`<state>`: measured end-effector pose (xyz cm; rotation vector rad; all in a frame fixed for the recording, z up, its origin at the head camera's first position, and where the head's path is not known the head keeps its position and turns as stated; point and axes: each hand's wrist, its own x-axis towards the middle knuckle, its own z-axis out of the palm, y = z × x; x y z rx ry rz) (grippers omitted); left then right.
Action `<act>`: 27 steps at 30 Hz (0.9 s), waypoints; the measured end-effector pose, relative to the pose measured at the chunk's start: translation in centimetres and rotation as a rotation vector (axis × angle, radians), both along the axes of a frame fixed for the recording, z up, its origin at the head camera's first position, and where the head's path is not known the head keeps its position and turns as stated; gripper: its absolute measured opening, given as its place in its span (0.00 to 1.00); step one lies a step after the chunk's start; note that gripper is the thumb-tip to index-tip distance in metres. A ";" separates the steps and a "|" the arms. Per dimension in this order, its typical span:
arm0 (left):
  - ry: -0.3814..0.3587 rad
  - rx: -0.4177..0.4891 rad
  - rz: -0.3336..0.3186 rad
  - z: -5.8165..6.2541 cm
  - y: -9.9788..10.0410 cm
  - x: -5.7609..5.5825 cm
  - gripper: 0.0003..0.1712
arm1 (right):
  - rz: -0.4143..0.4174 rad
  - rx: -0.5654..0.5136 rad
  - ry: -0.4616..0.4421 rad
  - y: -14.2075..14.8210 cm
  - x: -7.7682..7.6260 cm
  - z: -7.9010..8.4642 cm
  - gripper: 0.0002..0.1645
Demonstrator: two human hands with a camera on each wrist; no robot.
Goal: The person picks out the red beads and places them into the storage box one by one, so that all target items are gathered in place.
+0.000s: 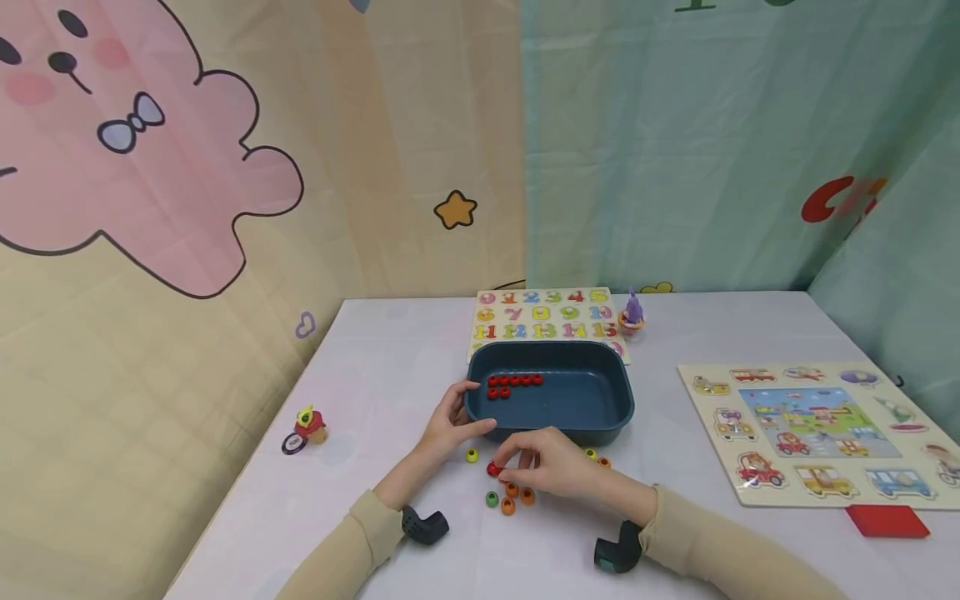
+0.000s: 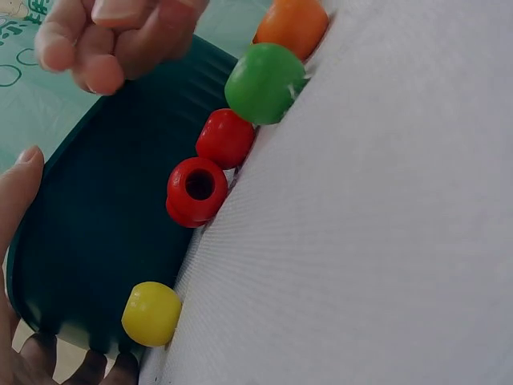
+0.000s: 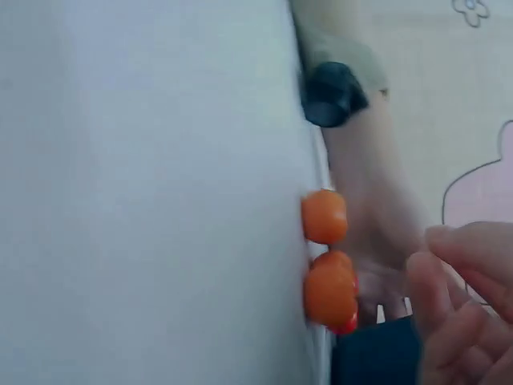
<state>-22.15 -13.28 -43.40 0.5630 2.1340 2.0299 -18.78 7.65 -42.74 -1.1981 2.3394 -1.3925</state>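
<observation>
A dark blue plastic bin (image 1: 555, 408) stands mid-table, with several red beads (image 1: 515, 381) inside at its left. My left hand (image 1: 452, 421) holds the bin's near left corner; in the left wrist view its thumb (image 2: 20, 188) lies along the rim, fingers around the side. My right hand (image 1: 551, 467) hovers before the bin over loose beads, fingers bent, nothing visible between them in the right wrist view. Below its fingertips lie red beads (image 2: 226, 138), beside a green bead (image 1: 492, 499) and several orange beads (image 1: 508, 506). A yellow bead (image 1: 472, 455) lies near my left wrist.
Behind the bin lies a number puzzle board (image 1: 543, 312), with a purple toy (image 1: 633, 312) beside it. A vehicle puzzle board (image 1: 825, 433) and a red block (image 1: 887, 521) are at the right. A small red-and-yellow toy (image 1: 309, 425) stands at the left.
</observation>
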 end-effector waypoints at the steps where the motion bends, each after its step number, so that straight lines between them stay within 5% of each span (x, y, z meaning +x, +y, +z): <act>1: -0.003 0.001 -0.003 -0.2 -0.1 -0.2 0.40 | -0.021 0.009 -0.003 -0.1 0.1 -0.5 0.13; 13: 0.004 0.004 0.040 -2.5 -0.4 -1.4 0.40 | -0.207 0.092 0.067 -0.6 -0.5 -2.8 0.13; 22: -0.016 0.004 0.033 -2.2 -0.4 -1.3 0.39 | -0.260 0.088 0.120 -1.3 -0.6 -3.2 0.12; 27: -0.016 -0.012 0.010 -0.9 -0.3 -0.6 0.39 | -0.263 0.104 0.127 -1.4 -0.4 -3.1 0.12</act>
